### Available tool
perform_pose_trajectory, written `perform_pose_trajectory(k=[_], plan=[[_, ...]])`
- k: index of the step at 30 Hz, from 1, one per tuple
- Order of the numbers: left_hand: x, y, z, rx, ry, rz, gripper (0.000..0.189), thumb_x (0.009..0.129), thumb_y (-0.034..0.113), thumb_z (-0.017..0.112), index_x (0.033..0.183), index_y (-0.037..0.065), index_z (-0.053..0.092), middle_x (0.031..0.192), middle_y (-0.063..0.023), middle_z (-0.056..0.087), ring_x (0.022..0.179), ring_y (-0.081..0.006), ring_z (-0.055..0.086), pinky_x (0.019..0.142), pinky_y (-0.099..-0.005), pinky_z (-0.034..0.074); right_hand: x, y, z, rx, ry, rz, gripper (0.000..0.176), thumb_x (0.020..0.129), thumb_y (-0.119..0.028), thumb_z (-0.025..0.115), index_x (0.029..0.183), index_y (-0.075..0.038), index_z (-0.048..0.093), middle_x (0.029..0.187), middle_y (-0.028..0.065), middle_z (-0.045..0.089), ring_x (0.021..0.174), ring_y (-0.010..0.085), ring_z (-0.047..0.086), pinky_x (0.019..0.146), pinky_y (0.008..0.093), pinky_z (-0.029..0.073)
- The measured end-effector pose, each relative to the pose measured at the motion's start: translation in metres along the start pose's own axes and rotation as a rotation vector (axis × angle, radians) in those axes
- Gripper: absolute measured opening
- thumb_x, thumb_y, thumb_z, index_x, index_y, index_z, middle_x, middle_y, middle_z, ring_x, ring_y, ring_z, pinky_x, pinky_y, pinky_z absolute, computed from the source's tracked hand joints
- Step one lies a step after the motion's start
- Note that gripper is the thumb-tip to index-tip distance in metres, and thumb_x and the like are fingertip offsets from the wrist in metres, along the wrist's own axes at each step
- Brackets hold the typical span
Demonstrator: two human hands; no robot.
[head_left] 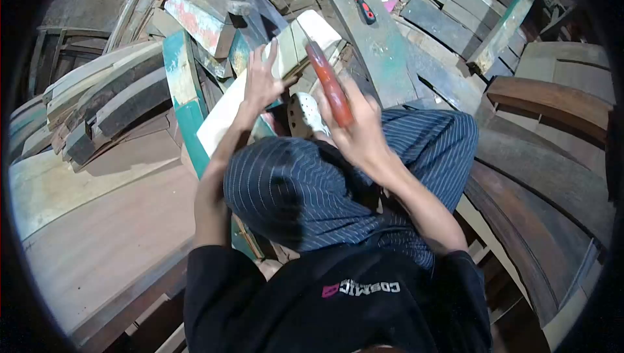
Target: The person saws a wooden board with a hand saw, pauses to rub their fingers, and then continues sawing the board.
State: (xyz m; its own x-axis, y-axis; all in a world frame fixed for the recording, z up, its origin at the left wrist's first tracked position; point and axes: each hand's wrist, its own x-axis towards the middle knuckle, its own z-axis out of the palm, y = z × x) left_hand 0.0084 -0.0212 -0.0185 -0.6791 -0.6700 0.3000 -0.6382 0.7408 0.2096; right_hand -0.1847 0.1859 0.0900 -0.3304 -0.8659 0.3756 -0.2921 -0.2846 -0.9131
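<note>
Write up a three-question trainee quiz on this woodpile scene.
1. True or false: the right hand is closed around a red-orange tool handle.
2. Multiple choice: the left hand rests, fingers spread, on A) a pale cream wooden plank; B) a metal bucket; C) a coiled rope.
3. Short answer: which hand, if any, touches the red-and-black-handled screwdriver lying on the grey-green wooden plank?
Key: 1 true; 2 A; 3 neither.
</note>
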Motion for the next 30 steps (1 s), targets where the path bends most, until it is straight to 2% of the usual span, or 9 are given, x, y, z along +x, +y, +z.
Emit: perform_pose_trajectory(k=[3,6,10,11,13,19,26,27,30], plan=[[0.000,-0.005,0.003,-0.024,0.008,0.022,0.112,0.065,0.044,0.090,0.155,0.004,0.036,0.132,-0.0298,0.048,0.121,-0.0456,0.047,0.106,-0.0535,0.039,0.008,-0.016,0.008,0.044,-0.050,0.132,0.024,0.094,-0.008,0.068,0.110,0.003,0.054,0.072,0.0228,0.060,0.053,0.0391,0.058,0.053,0.0409,0.046],[0.009,0.004,-0.003,-0.011,0.000,-0.015,0.111,0.066,0.043,0.089,0.155,0.005,0.036,0.130,-0.0277,0.050,0.120,-0.0441,0.048,0.105,-0.0533,0.040,-0.054,-0.059,-0.035,-0.021,-0.096,0.217,0.026,0.091,-0.004,0.071,0.111,0.002,0.057,0.073,0.0190,0.063,0.057,0.0298,0.068,0.051,0.0343,0.050],[-0.001,0.005,-0.006,0.014,-0.034,-0.044,0.110,0.067,0.044,0.088,0.155,0.005,0.036,0.130,-0.0280,0.049,0.119,-0.0436,0.047,0.104,-0.0536,0.040,-0.132,-0.104,-0.092,-0.492,-0.206,-0.089,0.031,0.084,-0.004,0.077,0.107,0.010,0.061,0.098,0.0208,0.067,0.058,0.0210,0.068,0.041,0.0299,0.047],[-0.003,0.004,-0.007,0.018,-0.034,-0.032,0.110,0.067,0.044,0.088,0.155,0.005,0.036,0.131,-0.0281,0.048,0.119,-0.0437,0.047,0.104,-0.0536,0.040,-0.134,-0.112,-0.101,-0.337,-0.243,0.133,0.030,0.084,-0.004,0.077,0.106,0.011,0.062,0.099,0.0214,0.067,0.061,0.0218,0.069,0.042,0.0298,0.048],[-0.001,0.002,-0.005,0.023,-0.020,-0.002,0.110,0.067,0.045,0.087,0.155,0.004,0.036,0.131,-0.0283,0.048,0.119,-0.0439,0.047,0.104,-0.0536,0.041,-0.107,-0.104,-0.092,-0.308,-0.182,0.098,0.026,0.089,-0.006,0.072,0.108,0.007,0.060,0.087,0.0120,0.068,0.061,0.0197,0.069,0.052,0.0301,0.051],[0.003,0.005,-0.005,0.006,-0.020,-0.008,0.111,0.066,0.043,0.089,0.154,0.003,0.037,0.130,-0.0266,0.049,0.120,-0.0429,0.047,0.105,-0.0524,0.040,0.034,0.023,0.020,-0.087,-0.055,0.096,0.021,0.092,-0.009,0.070,0.107,0.000,0.058,0.078,0.0188,0.060,0.053,0.0353,0.056,0.053,0.0417,0.044],[0.000,0.004,-0.009,0.000,-0.039,-0.041,0.109,0.064,0.043,0.088,0.154,0.006,0.039,0.129,-0.0258,0.050,0.118,-0.0416,0.049,0.103,-0.0517,0.042,-0.130,-0.073,-0.082,-0.263,-0.134,0.174,0.034,0.082,-0.007,0.079,0.110,0.005,0.064,0.093,0.0141,0.071,0.064,0.0219,0.069,0.054,0.0309,0.049],[0.001,0.002,-0.008,0.002,-0.022,-0.019,0.109,0.064,0.042,0.088,0.154,0.005,0.040,0.129,-0.0260,0.050,0.117,-0.0417,0.049,0.103,-0.0518,0.042,-0.154,-0.087,-0.095,-0.671,-0.156,-0.015,0.028,0.082,-0.012,0.078,0.104,0.002,0.067,0.092,0.0127,0.071,0.070,0.0204,0.070,0.056,0.0307,0.048],[-0.002,0.002,-0.007,0.003,-0.006,-0.009,0.109,0.063,0.042,0.089,0.153,0.003,0.040,0.129,-0.0265,0.050,0.117,-0.0417,0.048,0.103,-0.0521,0.042,-0.134,-0.115,-0.111,-0.388,-0.208,0.264,0.024,0.084,-0.011,0.077,0.101,0.003,0.068,0.088,0.0109,0.069,0.065,0.0195,0.063,0.059,0.0295,0.046]])
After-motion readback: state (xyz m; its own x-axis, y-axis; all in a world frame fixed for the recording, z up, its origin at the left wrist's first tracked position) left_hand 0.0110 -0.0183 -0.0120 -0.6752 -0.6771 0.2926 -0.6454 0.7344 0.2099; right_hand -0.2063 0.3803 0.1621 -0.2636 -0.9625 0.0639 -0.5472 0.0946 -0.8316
